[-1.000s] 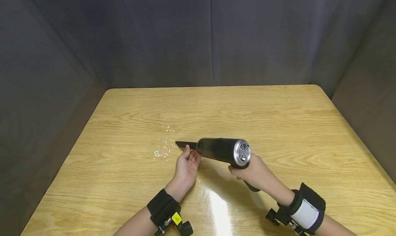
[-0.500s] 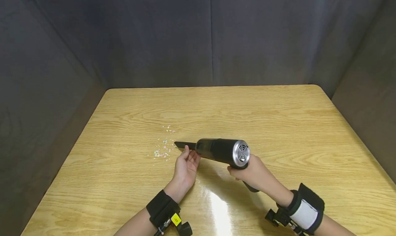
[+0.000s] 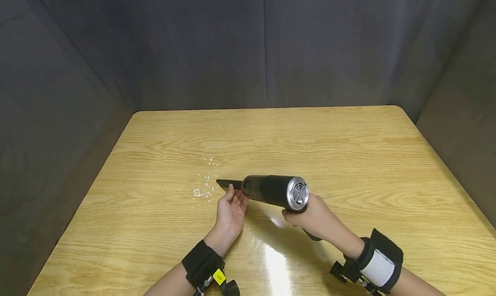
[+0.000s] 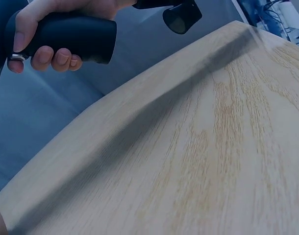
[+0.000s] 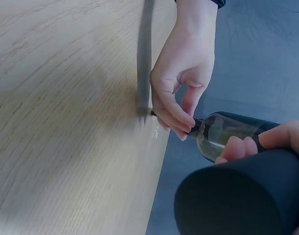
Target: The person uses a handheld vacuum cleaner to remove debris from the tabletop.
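1. Since the earlier frames, the handheld vacuum (image 3: 271, 191) has slid a little to the left and slightly nearer to me; both my hands have gone with it, while the pale bits (image 3: 201, 193) lie where they were.
2. With my right hand (image 3: 314, 218) I grip the vacuum by its black handle (image 4: 81, 39); my fingers curl round it, below the body, and the silver grille (image 3: 299, 193) at the rear faces back towards me.
3. With my left hand (image 3: 230, 210) I pinch the narrow black nozzle (image 3: 224, 183) between thumb and fingers, just ahead of the see-through chamber (image 5: 215, 134).
4. That nozzle points left over the wooden table (image 3: 348, 149), its tip just beside the nearest bits; whether it touches the wood I cannot tell.
5. Most of the bits lie in a loose scatter left of the tip; a smaller group lies farther from me.
6. Black straps (image 3: 203, 263) wrap both my wrists; dark grey cloth (image 3: 193, 46) hangs behind the far table edge.
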`<state>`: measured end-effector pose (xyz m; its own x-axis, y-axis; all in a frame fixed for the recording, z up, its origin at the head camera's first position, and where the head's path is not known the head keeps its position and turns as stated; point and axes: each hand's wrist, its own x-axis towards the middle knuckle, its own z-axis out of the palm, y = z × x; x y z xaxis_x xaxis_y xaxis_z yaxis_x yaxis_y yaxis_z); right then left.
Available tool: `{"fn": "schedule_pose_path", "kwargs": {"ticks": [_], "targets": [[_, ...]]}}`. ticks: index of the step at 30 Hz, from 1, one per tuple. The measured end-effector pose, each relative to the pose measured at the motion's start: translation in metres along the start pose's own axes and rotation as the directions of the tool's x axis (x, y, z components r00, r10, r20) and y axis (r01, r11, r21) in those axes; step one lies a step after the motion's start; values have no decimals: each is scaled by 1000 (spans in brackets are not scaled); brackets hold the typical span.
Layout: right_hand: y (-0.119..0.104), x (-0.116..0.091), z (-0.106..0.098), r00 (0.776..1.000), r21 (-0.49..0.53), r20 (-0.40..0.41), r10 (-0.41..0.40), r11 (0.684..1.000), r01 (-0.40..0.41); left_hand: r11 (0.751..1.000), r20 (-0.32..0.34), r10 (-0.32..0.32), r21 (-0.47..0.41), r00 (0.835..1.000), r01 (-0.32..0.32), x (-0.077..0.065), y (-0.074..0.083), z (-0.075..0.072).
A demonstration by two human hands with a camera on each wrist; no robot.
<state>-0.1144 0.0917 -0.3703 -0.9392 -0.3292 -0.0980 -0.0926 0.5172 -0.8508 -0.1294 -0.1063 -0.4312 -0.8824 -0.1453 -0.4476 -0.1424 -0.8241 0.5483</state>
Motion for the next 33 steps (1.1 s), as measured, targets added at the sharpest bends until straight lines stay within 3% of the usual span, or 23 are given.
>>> {"fn": "schedule_pose_path", "kwargs": {"ticks": [33], "targets": [[-10, -5, 4, 999, 3, 38, -12, 1000, 12, 999, 7, 2, -43, 1000, -2, -20, 11, -11]]}}
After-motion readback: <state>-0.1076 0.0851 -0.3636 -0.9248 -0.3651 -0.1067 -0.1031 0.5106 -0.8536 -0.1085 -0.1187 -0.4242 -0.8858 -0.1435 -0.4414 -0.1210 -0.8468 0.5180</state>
